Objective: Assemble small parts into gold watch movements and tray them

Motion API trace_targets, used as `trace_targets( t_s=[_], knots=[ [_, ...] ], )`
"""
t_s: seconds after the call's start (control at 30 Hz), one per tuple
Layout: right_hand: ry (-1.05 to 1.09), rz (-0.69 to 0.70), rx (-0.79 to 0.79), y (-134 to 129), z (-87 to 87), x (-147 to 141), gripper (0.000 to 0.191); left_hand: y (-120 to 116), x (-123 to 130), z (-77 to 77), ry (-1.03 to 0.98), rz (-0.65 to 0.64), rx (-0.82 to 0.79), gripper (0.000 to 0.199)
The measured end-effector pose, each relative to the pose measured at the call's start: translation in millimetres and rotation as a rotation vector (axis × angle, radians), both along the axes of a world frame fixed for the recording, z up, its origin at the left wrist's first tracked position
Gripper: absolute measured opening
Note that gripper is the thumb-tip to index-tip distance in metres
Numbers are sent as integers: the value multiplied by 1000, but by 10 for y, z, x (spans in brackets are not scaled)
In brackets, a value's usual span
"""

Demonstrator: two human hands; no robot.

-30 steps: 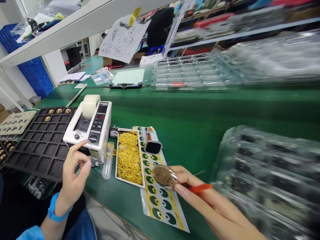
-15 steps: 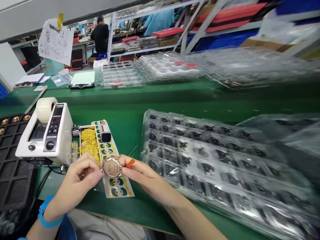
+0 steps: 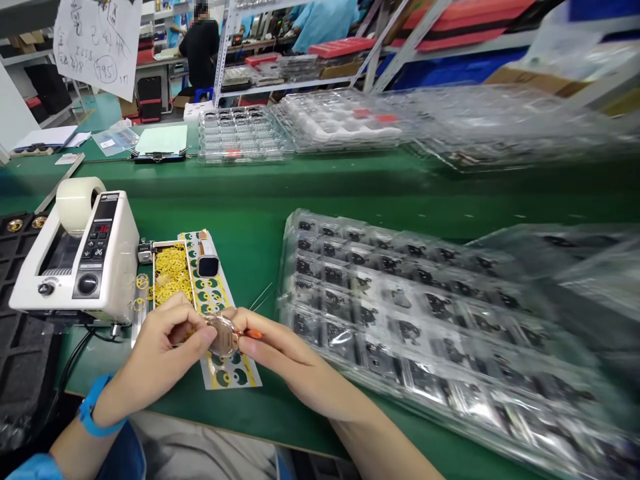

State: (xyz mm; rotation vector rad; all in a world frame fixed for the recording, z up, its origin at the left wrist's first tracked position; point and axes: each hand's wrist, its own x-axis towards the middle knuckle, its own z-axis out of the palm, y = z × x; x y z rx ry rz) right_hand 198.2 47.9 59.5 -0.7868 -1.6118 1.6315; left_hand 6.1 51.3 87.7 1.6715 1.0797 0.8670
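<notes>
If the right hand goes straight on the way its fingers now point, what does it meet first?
The round rose-gold watch case it is touching; the left hand seems to lie just behind that.

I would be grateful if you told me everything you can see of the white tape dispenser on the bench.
The white tape dispenser is a boxy machine with a plastic-looking casing, standing on the green bench. A roll of clear tape sits upright at its rear. Its dark panel has a red digital readout, small buttons and a large round dial, and a small knob sits at the front. A black cable leaves its base. The left hand is near its corner, though contact is unclear.
</notes>
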Motion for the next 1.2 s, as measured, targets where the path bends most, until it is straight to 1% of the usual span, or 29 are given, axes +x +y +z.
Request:
trace_targets(
  t_s=[0.27, 0.7, 0.8, 0.93, 0.97, 1.03, 1.1, 1.13, 1.2],
  knots=[
    [68, 15, -25, -5, -28, -7, 39, -38, -3, -2, -6, 4, -4, 25],
    [34, 9, -38, -23, -19, -5, 42, -70, -1, -22, 30, 15, 37, 25],
    [18, -10, -31, -30, -27, -6, 43, -114, 32, -41, 80, 73, 100, 23],
    [55, -29, -33, -28, -51, 12, 39, -148, 10, -94, 196, 217, 191, 19],
    [59, -31, -40, -27, -56, 17, 39, -149, -11, -109, 190, 259, 198, 18],
    [56, -33, -62, -28, -63, 23, 41, -151, -54, -134, 115, 344, 231, 13],
    [60, -28, -78, -33, -62, 19, 42, -162, -79, -145, 2, 379, 310, 7],
    [73, -20, -79, -37, -59, 13, 41, -171, -78, -145, -46, 357, 355, 5],
    [120, 11, -79, -44, -47, -6, 40, -193, -50, -137, -103, 246, 396, 10]
  ],
)
